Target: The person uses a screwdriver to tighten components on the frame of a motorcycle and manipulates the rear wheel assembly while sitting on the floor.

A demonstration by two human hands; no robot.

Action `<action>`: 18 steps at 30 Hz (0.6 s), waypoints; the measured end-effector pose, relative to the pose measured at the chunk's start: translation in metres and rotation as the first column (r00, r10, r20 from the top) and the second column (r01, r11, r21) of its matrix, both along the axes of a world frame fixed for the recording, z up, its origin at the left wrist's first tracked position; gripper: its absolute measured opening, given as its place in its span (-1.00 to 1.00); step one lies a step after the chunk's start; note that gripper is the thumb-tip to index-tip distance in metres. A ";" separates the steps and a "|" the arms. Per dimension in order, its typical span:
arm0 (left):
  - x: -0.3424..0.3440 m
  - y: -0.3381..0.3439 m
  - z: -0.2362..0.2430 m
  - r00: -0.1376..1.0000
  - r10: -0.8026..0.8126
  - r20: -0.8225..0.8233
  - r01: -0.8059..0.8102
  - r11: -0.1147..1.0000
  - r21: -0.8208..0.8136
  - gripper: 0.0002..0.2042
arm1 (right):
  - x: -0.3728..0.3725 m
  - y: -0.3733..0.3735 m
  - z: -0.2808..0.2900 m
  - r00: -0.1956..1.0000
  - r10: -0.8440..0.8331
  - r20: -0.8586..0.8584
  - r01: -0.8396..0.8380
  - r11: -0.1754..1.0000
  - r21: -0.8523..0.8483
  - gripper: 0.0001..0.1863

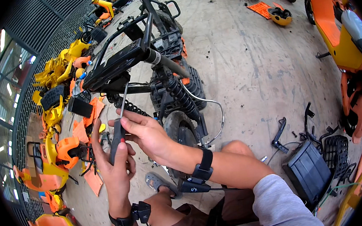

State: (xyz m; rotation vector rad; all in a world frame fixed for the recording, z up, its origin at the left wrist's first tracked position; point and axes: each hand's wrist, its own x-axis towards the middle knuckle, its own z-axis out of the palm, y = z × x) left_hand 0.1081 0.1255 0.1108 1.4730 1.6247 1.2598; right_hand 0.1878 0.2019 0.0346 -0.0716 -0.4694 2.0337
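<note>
A cordless screwdriver (116, 139) with a dark grey body, a red spot and a long thin metal shaft points up and away from me. My left hand (115, 169) grips its body, thumb along the side. The fingers of my right hand (146, 135) close around its front end, by the base of the shaft. The shaft's tip reaches the underside of a stripped black scooter frame (119, 60); the exact contact point is hidden. Beneath the frame are a coil-spring shock absorber (179, 96) and a black-tyred wheel (179, 130).
Yellow and orange body panels (64, 62) lie heaped along the left wall. A yellow-orange scooter (336, 37) stands at right, near a yellow helmet (281, 16). Black brackets (280, 137) and a black box (308, 169) lie at lower right. A loose cable (221, 114) hangs beside the wheel.
</note>
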 end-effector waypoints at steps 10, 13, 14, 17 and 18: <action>0.003 0.003 0.001 0.955 -0.030 -0.296 0.075 0.987 0.142 -0.24 | 0.008 0.001 0.001 0.977 -0.090 0.191 0.073 0.993 0.097 -0.57; 0.002 -0.001 0.004 0.975 -0.045 0.217 0.050 0.999 -0.018 -0.29 | 0.006 0.001 -0.003 0.996 -0.011 0.084 0.004 0.996 0.088 -0.56; 0.000 0.000 0.001 0.981 -0.055 0.188 0.054 0.999 0.006 -0.31 | 0.005 0.001 -0.004 0.999 0.006 0.050 -0.011 0.995 0.096 -0.56; 0.001 0.005 0.002 0.964 -0.054 -0.261 0.088 0.989 0.120 -0.26 | 0.004 -0.001 -0.002 0.991 -0.054 0.119 0.045 0.996 0.078 -0.51; -0.001 0.009 -0.005 0.872 -0.046 -0.488 0.165 0.965 0.204 -0.25 | 0.001 -0.003 -0.003 0.981 -0.093 0.173 0.079 0.993 0.089 -0.50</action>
